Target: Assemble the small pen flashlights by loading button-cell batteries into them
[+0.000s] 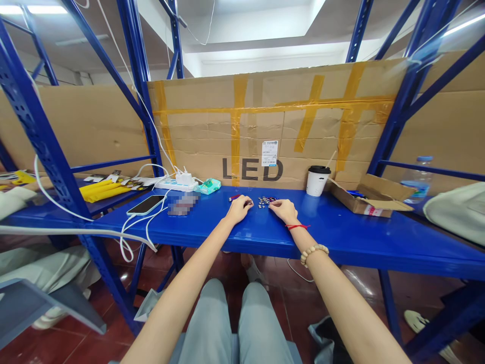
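Small shiny metal pieces (pixel 262 202) lie in a loose pile on the blue table (pixel 212 232), with some dark red and purple bits among them. My left hand (pixel 238 209) rests just left of the pile, thumb and fingers pinched together around something small and dark that I cannot make out. Behind its knuckles is a small dark red piece (pixel 234 197). At the pile's right edge, my right hand (pixel 285 210) has its fingertips closed against the pieces; what they grip, if anything, is too small to name.
A lidded paper cup (pixel 317 182) and an open cardboard box (pixel 369 199) stand to the right. On the left are a phone (pixel 146 205), white cables, a power strip (pixel 176 185) and a green packet (pixel 209 186). Taped cardboard (pixel 197 136) closes off the back.
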Action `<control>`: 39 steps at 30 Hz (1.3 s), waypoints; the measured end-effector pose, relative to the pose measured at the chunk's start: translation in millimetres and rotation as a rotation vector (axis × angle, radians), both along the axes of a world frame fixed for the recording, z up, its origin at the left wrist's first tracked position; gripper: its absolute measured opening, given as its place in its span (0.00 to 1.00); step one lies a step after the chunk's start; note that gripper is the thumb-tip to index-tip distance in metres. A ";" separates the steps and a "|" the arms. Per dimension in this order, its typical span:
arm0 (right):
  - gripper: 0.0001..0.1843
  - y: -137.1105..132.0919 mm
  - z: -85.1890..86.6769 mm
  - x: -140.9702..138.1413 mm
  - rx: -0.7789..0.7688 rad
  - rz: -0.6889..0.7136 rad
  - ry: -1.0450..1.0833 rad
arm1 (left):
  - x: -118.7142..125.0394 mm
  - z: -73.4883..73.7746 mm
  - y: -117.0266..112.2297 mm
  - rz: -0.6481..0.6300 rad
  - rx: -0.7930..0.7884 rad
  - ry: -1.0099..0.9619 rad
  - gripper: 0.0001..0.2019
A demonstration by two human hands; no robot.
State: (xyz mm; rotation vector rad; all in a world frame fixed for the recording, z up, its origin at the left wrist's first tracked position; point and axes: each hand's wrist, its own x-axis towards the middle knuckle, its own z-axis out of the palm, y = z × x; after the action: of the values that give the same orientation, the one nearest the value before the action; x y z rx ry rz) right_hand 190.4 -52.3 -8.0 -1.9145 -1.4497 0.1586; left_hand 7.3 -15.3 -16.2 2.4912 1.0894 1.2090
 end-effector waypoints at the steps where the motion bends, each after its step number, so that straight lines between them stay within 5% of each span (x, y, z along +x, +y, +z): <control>1: 0.10 0.7 -0.5 0.2 -0.005 0.012 -0.006 | 0.0 -0.1 0.0 -0.001 0.000 -0.001 0.03; 10: 0.17 5.6 -5.1 4.7 0.002 -0.147 -0.145 | -0.8 -1.1 -0.4 -0.011 -0.001 -0.010 0.03; 16: 0.20 7.4 -9.5 -5.4 -0.003 -0.038 -0.324 | -0.8 -1.4 0.8 -0.021 -0.001 -0.018 0.04; 25: 0.15 4.5 -6.4 -2.8 0.023 -0.099 -0.405 | -0.7 1.7 -1.1 -0.090 -0.001 -0.061 0.04; 39: 0.12 5.9 -2.2 4.3 -0.023 -0.096 -0.173 | 0.4 6.1 -11.0 -0.061 -0.010 -0.018 0.09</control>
State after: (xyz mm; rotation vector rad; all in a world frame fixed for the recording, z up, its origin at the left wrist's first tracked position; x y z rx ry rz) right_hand 194.7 -46.3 -10.2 -2.0544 -1.4690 -0.0364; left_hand 7.7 -26.3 -10.1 2.4819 1.0051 1.2037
